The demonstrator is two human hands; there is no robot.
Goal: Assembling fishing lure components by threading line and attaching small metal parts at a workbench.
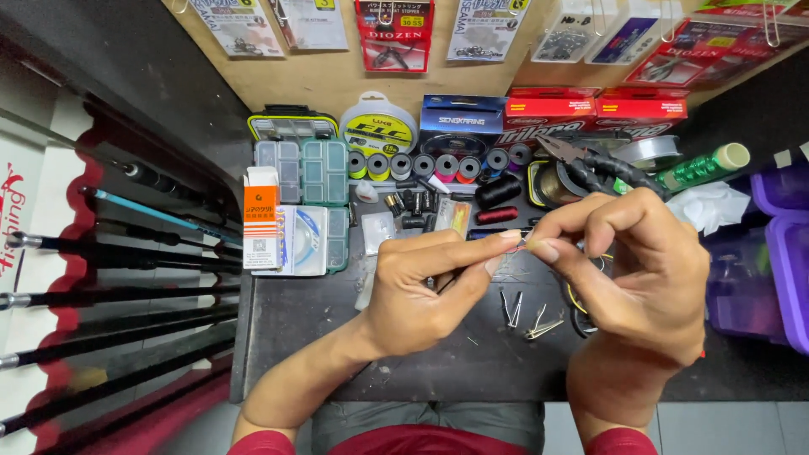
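Observation:
My left hand and my right hand meet above a dark worktable. Between the thumb and forefinger of both hands I pinch one tiny metal piece; it is too small to tell what kind. A thin line seems to run from it, hardly visible. Small bent wire pieces lie on the table just under my hands. Black pliers rest beyond my right hand.
A clear compartment box, an orange-and-white packet, a row of small thread spools, line spools and boxed line sit at the back. Fishing rods lie at left. Purple bins stand at right. Packaged tackle hangs on the wall.

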